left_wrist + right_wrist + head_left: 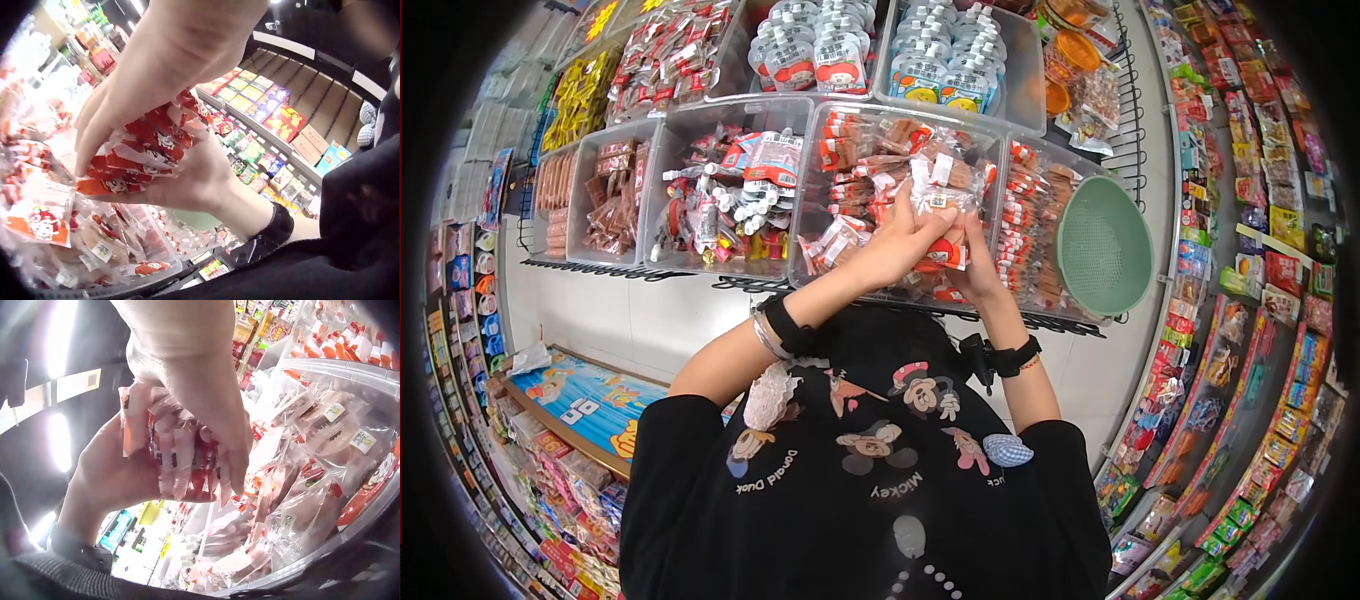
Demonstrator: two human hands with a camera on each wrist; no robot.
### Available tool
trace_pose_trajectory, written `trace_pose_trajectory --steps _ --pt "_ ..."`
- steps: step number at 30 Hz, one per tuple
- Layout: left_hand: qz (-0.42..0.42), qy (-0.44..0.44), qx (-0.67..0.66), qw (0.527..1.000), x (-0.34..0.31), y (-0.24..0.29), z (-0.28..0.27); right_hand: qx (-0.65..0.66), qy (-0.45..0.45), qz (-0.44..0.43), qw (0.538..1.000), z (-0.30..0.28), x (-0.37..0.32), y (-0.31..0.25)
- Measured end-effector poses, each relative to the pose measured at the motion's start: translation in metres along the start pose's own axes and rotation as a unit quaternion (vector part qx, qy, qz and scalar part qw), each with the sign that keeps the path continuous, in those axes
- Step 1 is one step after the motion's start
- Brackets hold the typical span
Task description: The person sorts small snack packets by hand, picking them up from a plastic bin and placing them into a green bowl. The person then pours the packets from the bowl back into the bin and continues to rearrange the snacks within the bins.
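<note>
A bunch of small clear packets with red-orange printed ends (150, 147) is held between my two hands, lined up side by side. In the head view, my left hand (900, 240) grips the bunch from the left, thumb across the front. My right hand (979, 262) grips it from the right, fingers along its side. The right wrist view shows the packets' pale sealed edges (181, 453) between both hands. Beneath the hands is a clear plastic bin (804, 190) of similar loose packets (855, 150), partly hidden by the hands and bunch.
A green perforated basket (1105, 245) rests over the bin at the right. Bins of tubes and pouches (730, 190) and sausage-like sticks (612, 190) stand to the left. Spouted pouches (815, 50) fill bins behind. A black wire rack edge (750, 285) runs along the front; snack shelves (1260, 250) flank the right.
</note>
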State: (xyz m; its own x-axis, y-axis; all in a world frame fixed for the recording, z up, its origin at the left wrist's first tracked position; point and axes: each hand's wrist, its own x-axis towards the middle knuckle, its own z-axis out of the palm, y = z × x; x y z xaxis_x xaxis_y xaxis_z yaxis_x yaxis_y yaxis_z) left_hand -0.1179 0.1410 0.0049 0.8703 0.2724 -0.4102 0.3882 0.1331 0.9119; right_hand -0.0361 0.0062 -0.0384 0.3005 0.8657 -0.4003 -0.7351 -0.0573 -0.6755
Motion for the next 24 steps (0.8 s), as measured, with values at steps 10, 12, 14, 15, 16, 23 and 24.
trace_pose_trajectory --steps 10,12,14,15,16,23,24 --pt "-0.001 0.018 0.101 0.995 0.008 -0.012 -0.007 0.068 0.058 -0.049 0.995 0.015 0.002 -0.007" --pt "-0.014 -0.022 0.039 0.999 0.008 -0.012 -0.007 0.069 0.04 -0.027 0.996 0.011 0.003 -0.006" --pt "0.053 -0.003 0.025 0.998 0.013 -0.02 -0.004 0.022 0.104 -0.04 0.993 0.006 0.005 -0.001" --pt "0.053 -0.004 0.024 0.998 0.013 -0.018 -0.002 0.023 0.105 -0.04 0.993 0.007 0.005 -0.003" --pt "0.046 -0.004 0.017 0.999 0.013 -0.016 -0.002 0.031 0.117 -0.047 0.992 0.009 0.005 -0.006" --pt "0.003 -0.003 0.025 1.0 0.011 -0.003 0.001 0.054 0.126 -0.044 0.99 0.017 0.003 -0.012" --pt "0.002 -0.003 0.025 1.0 0.011 -0.003 0.0 0.054 0.126 -0.042 0.99 0.016 0.003 -0.01"
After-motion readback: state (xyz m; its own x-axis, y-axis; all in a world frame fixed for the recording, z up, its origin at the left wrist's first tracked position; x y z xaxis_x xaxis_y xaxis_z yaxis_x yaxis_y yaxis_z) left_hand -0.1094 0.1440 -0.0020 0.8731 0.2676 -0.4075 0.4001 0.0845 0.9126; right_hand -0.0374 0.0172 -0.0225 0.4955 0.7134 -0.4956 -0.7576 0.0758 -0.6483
